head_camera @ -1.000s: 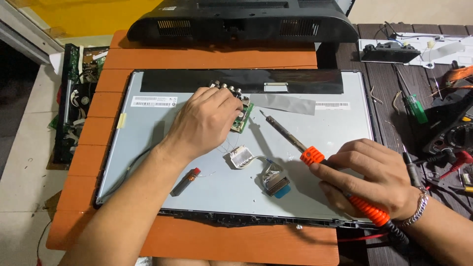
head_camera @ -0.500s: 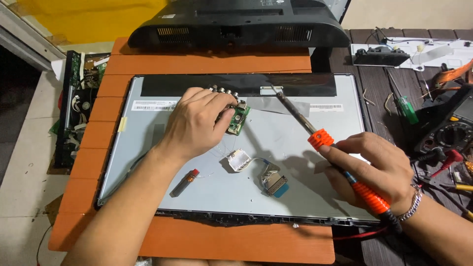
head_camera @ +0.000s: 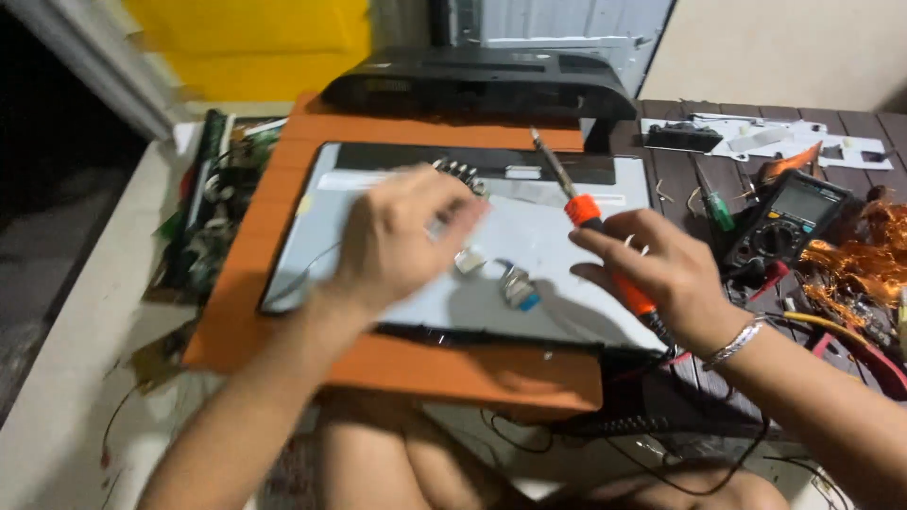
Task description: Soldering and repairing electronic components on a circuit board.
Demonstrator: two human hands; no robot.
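Observation:
My left hand [head_camera: 397,241] is blurred and lies over a small circuit board [head_camera: 460,173] on the grey metal back of a flat display panel [head_camera: 567,250]. Only the board's row of connectors shows past my fingers, which curl on it. My right hand [head_camera: 661,274] grips a soldering iron [head_camera: 584,210] by its orange handle. The metal tip points up and away, toward the panel's far edge. Between my hands, a small silver part [head_camera: 470,260] and a connector with a blue tab [head_camera: 518,286] lie on the panel.
The panel rests on an orange board [head_camera: 425,373]. A black monitor housing [head_camera: 472,85] stands behind it. At the right are a multimeter [head_camera: 794,222], a green screwdriver [head_camera: 718,210] and tangled copper-coloured material [head_camera: 864,255]. Green circuit boards [head_camera: 213,208] lie at the left.
My right hand has lifted the soldering iron off the small board and swung its tip toward the far edge. My left hand is moving and blurred. The view has pulled back.

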